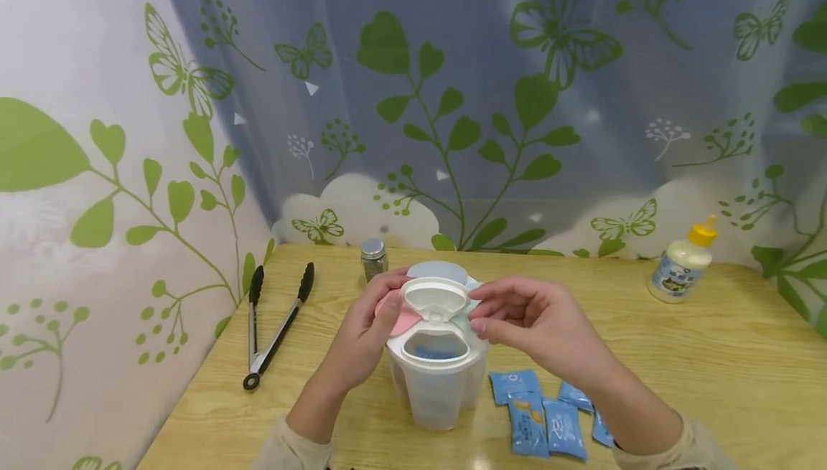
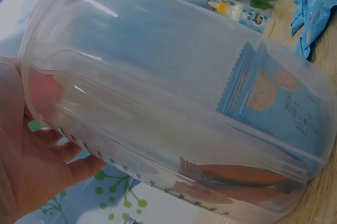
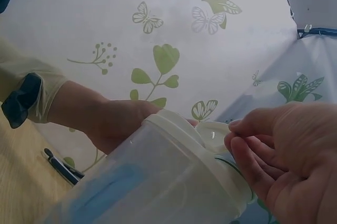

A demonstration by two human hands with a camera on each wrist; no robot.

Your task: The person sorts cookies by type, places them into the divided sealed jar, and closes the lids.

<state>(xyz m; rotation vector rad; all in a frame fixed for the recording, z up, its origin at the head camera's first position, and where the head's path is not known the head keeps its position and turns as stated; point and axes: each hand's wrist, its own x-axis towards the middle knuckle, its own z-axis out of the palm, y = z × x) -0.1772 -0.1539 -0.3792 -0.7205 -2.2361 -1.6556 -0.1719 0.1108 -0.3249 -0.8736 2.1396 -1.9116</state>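
A clear plastic storage container [image 1: 436, 398] stands upright on the table, its round lid split into coloured flaps. The white flap [image 1: 436, 296] is raised, and blue shows through the opening below it. My left hand [image 1: 365, 334] grips the lid's left side, thumb over the pink flap [image 1: 405, 319]. At the right side of the raised flap is my right hand [image 1: 539, 316], fingers loosely bent, thumb apart from them, fingertips right at the flap's edge. Through the wall in the left wrist view, a blue snack packet [image 2: 284, 103] and brown-orange packets [image 2: 237, 174] sit in separate compartments.
Several blue snack packets [image 1: 530, 423] lie right of the container, partly under my right forearm. Black-tipped tongs [image 1: 278, 337] lie spread at the left. Behind the container stands a small jar [image 1: 373, 258]; a yellow-capped bottle [image 1: 681, 265] is at the back right. A patterned curtain [image 1: 452, 133] hangs behind.
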